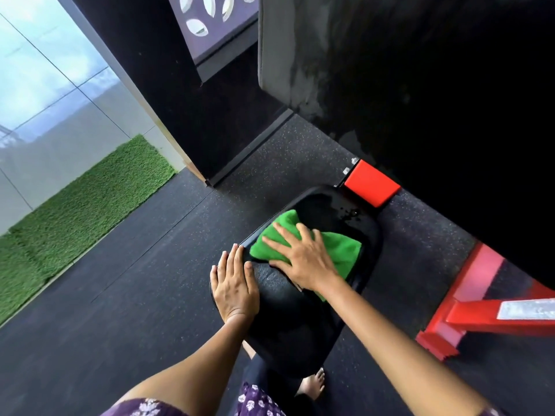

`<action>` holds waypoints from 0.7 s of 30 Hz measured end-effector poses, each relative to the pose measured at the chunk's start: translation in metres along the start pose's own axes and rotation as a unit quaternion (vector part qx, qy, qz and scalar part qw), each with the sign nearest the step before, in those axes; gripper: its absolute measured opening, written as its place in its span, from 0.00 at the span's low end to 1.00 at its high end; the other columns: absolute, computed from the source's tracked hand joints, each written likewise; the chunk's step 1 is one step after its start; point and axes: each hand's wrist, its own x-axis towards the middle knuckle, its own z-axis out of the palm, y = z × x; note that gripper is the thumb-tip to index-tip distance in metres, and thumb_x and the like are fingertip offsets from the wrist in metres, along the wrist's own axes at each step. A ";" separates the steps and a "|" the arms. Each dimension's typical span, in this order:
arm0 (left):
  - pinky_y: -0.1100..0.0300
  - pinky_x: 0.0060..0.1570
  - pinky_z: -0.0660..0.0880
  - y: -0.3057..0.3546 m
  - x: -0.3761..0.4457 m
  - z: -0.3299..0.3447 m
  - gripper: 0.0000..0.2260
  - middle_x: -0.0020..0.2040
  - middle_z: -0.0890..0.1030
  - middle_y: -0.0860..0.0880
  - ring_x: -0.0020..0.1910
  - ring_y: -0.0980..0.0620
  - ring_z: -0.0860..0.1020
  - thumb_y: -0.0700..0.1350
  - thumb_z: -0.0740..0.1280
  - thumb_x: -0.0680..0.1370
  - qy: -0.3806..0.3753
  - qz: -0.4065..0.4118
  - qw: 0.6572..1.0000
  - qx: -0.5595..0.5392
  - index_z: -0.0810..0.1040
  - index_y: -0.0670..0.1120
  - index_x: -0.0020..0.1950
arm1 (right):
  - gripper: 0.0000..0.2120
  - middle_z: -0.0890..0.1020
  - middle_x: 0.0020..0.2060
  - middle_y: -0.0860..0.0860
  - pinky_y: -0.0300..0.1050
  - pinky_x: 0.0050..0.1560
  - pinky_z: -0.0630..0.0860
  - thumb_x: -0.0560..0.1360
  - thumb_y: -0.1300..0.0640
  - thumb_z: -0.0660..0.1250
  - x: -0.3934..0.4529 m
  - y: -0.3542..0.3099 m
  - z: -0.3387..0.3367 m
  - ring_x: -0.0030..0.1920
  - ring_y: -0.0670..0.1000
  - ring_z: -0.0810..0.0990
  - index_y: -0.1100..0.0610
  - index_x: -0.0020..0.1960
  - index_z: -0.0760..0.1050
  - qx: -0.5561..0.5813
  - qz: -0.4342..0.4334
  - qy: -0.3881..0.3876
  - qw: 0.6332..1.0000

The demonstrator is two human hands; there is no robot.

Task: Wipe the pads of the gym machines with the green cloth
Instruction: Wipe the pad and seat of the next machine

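Head view: looking down on a black seat pad (pixel 288 307) of a red-framed gym machine (pixel 480 318), a person leaning over it with both arms out.
Green cloth: the green cloth (pixel 339 250) lies bunched on the far half of the seat pad, toward the edge nearest the red bracket — pinned flat under the right hand.
Right hand: the right hand (pixel 300 256) presses on the cloth with fingers spread and nearly straight; this grip is a flat-palmed press, not a clench, probably to spread force over a wide patch of cloth.
Left hand: the left hand (pixel 234 283) rests flat on the pad's left edge, fingers straight and together, holding nothing — likely bracing the body or steadying the seat.
Pad surface: the far corner ahead of the cloth looks glossy and wet with droplets, so the wipe seems headed there.
Back pad: a large dark back pad (pixel 420 85) rises beyond the seat, with pale smears near its left edge; it likely needs wiping too.
Floor: dark speckled rubber floor (pixel 120 295), with a strip of artificial grass (pixel 84 205) to the left.
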 end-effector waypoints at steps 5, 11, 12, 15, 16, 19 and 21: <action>0.54 0.73 0.49 0.000 0.000 0.000 0.29 0.72 0.68 0.51 0.73 0.50 0.62 0.56 0.40 0.78 -0.005 0.001 1.000 0.004 0.69 0.47 0.72 | 0.24 0.57 0.76 0.46 0.65 0.66 0.59 0.78 0.38 0.53 0.007 0.059 -0.007 0.71 0.62 0.59 0.39 0.73 0.60 0.028 0.184 0.012 0.982; 0.54 0.73 0.50 -0.002 0.000 0.002 0.28 0.71 0.70 0.50 0.72 0.49 0.64 0.55 0.42 0.79 0.001 0.002 1.000 0.006 0.70 0.46 0.71 | 0.26 0.53 0.77 0.46 0.68 0.69 0.52 0.78 0.38 0.52 0.038 0.015 -0.006 0.74 0.64 0.53 0.41 0.75 0.58 0.063 0.134 0.015 0.989; 0.53 0.73 0.50 -0.001 0.000 0.003 0.28 0.71 0.70 0.50 0.72 0.49 0.65 0.55 0.42 0.79 0.000 0.002 1.000 0.007 0.70 0.46 0.71 | 0.26 0.58 0.76 0.46 0.69 0.66 0.56 0.77 0.37 0.53 0.027 0.015 -0.001 0.72 0.65 0.59 0.41 0.73 0.61 0.039 0.069 0.021 0.997; 0.53 0.73 0.51 -0.001 0.000 0.003 0.28 0.71 0.69 0.51 0.73 0.49 0.64 0.55 0.42 0.79 -0.003 -0.001 1.000 0.009 0.69 0.46 0.71 | 0.24 0.74 0.67 0.48 0.67 0.53 0.71 0.72 0.42 0.63 0.005 0.049 0.006 0.60 0.65 0.75 0.43 0.67 0.72 -0.021 -0.006 0.090 0.996; 0.53 0.73 0.51 0.000 0.001 0.003 0.28 0.72 0.69 0.51 0.73 0.49 0.64 0.55 0.42 0.78 -0.004 0.000 1.000 0.010 0.69 0.46 0.71 | 0.24 0.73 0.67 0.48 0.67 0.54 0.70 0.72 0.44 0.67 0.007 0.062 0.005 0.61 0.65 0.74 0.43 0.67 0.72 -0.014 0.037 0.093 0.995; 0.55 0.73 0.48 0.002 0.003 0.002 0.29 0.72 0.68 0.52 0.74 0.50 0.62 0.56 0.40 0.78 -0.008 -0.003 1.000 0.011 0.68 0.47 0.72 | 0.23 0.62 0.74 0.47 0.65 0.64 0.60 0.77 0.45 0.62 0.035 0.075 -0.007 0.70 0.63 0.60 0.42 0.72 0.65 0.066 0.252 0.105 0.960; 0.56 0.73 0.46 0.002 0.003 0.001 0.30 0.73 0.66 0.52 0.74 0.51 0.60 0.56 0.39 0.77 -0.012 -0.004 1.000 0.013 0.67 0.48 0.73 | 0.23 0.58 0.75 0.47 0.64 0.66 0.57 0.78 0.44 0.61 0.050 0.057 -0.012 0.72 0.63 0.56 0.43 0.72 0.64 0.084 0.297 0.113 0.945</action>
